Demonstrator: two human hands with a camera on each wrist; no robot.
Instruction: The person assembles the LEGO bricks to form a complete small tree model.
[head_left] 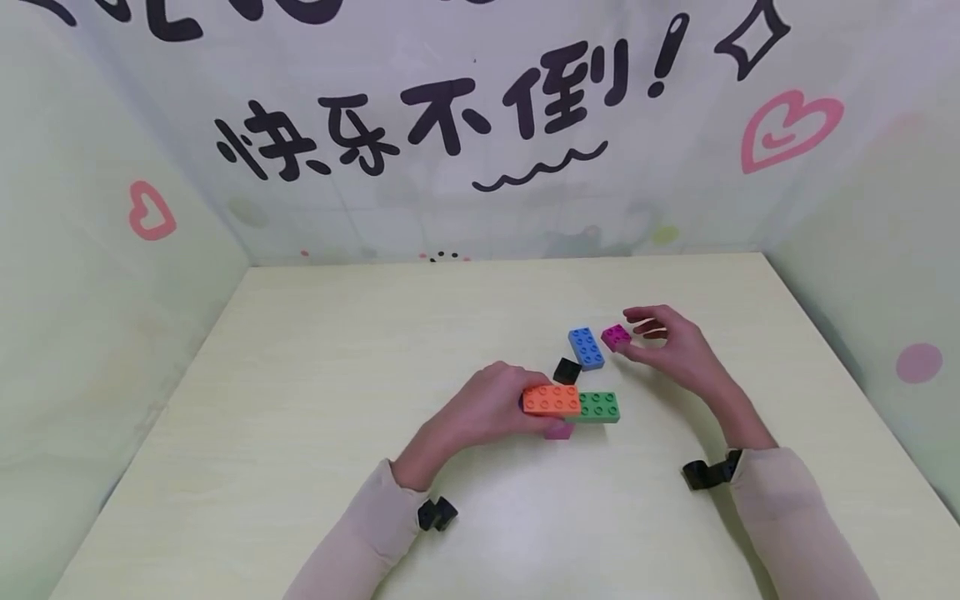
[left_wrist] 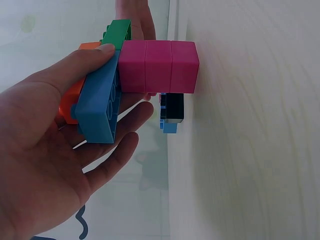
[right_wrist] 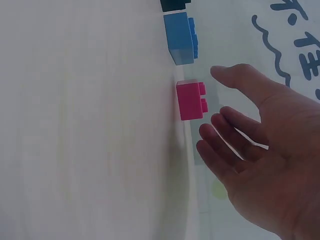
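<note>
In the head view my left hand [head_left: 487, 408] grips a structure of joined toy building bricks. Its top shows an orange brick [head_left: 551, 401] and a green brick [head_left: 601, 406]. The left wrist view reveals a blue brick [left_wrist: 97, 107] under the orange one, with thumb and fingers around them, and a column of three pink bricks [left_wrist: 159, 67] reaching down toward the table. My right hand [head_left: 675, 350] holds nothing; its fingers are spread, loosely bent, around a small magenta brick [head_left: 616, 337] on the table. In the right wrist view thumb and fingertips stand apart from that magenta brick's studs [right_wrist: 203, 105].
Between the hands, a loose blue brick [head_left: 586, 348] lies left of the magenta one, with a black brick [head_left: 567, 371] just nearer. The pale wooden table [head_left: 337, 333] is bordered by printed cloth walls [head_left: 420, 208] at the back and sides.
</note>
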